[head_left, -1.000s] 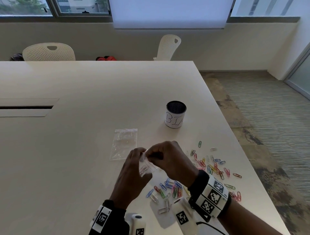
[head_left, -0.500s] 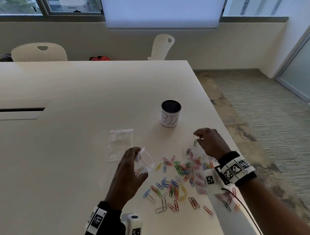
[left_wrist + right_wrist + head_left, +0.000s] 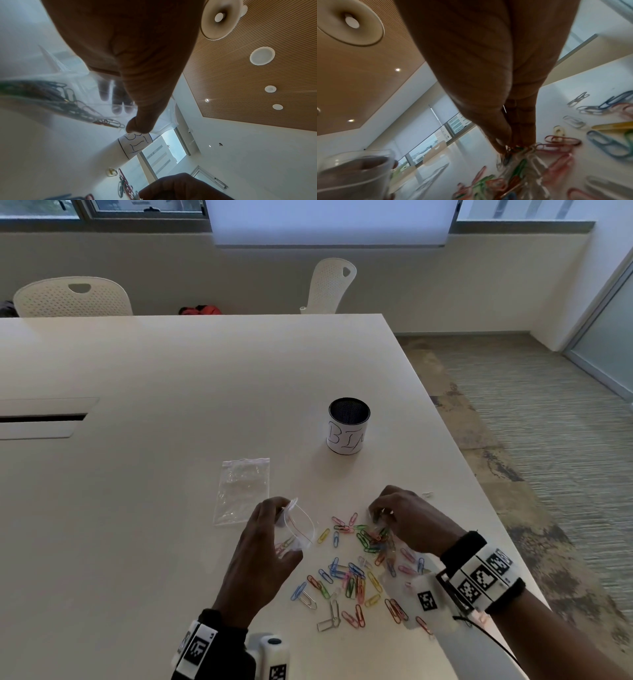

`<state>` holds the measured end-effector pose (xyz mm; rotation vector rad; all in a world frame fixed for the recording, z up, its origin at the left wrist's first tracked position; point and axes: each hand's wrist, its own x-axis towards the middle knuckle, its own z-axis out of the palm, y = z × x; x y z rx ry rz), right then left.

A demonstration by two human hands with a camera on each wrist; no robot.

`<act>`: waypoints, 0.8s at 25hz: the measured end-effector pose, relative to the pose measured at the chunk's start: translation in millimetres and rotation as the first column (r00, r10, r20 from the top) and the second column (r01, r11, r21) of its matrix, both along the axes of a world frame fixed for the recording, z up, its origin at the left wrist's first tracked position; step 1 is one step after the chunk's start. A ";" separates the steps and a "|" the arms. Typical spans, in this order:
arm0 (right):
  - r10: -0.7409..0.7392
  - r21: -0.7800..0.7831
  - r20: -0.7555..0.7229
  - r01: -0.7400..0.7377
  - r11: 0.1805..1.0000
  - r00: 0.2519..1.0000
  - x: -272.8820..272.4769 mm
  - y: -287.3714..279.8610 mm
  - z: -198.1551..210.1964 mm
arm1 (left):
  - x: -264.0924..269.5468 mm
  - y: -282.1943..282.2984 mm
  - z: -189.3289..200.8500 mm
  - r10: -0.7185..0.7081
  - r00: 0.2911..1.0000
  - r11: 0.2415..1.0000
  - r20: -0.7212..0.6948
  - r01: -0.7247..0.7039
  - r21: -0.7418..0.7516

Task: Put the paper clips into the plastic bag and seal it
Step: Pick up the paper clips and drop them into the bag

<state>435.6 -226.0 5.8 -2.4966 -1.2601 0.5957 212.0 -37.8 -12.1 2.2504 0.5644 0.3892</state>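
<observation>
From the head camera, the left hand (image 3: 263, 556) holds a small clear plastic bag (image 3: 296, 530) above the white table (image 3: 171, 392), fingers and thumb curled round it so its mouth gapes toward the right; a few paper clips show through the plastic. The right hand (image 3: 407, 518) reaches down into the pile of coloured paper clips (image 3: 356, 570) scattered on the table in front of the person, its fingertips bunched together and pinching a cluster of clips. A second, flat plastic bag (image 3: 243, 491) lies on the table just left of the held one, and a black mesh cup with a white label (image 3: 348, 426) stands further back. Two white chairs (image 3: 73, 297) stand behind the table

In the left wrist view, the thumb (image 3: 145, 108) presses against the clear bag (image 3: 106, 83), with the other fingers seen through the plastic, and dark clips lie inside it. The labelled cup (image 3: 135, 144) shows beyond the thumb tip, and the right hand (image 3: 180, 188) sits low in the picture

In the right wrist view, the fingertips (image 3: 506, 140) close together on a tangle of clips (image 3: 518, 148) just above the table, with more clips spread around. The open bag (image 3: 356, 174), held by the left hand, is at lower left
</observation>
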 end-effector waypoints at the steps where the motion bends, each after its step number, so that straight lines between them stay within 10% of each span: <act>1: 0.027 -0.015 -0.028 -0.027 1.000 0.999 -6.7 -0.2 5.3 | 0.3 -0.1 -0.1 0.000 1.000 1.000 -0.001 0.000 0.000; 8: 0.097 -0.173 0.058 -0.086 0.981 0.994 -27.3 -5.4 16.6 | 0.6 -0.7 0.7 -0.001 1.000 1.000 -0.010 0.001 -0.010; 20: 0.063 0.063 0.170 -0.075 0.995 0.983 -48.0 2.3 -7.0 | -0.2 2.1 0.8 0.009 1.000 1.000 -0.017 -0.009 0.018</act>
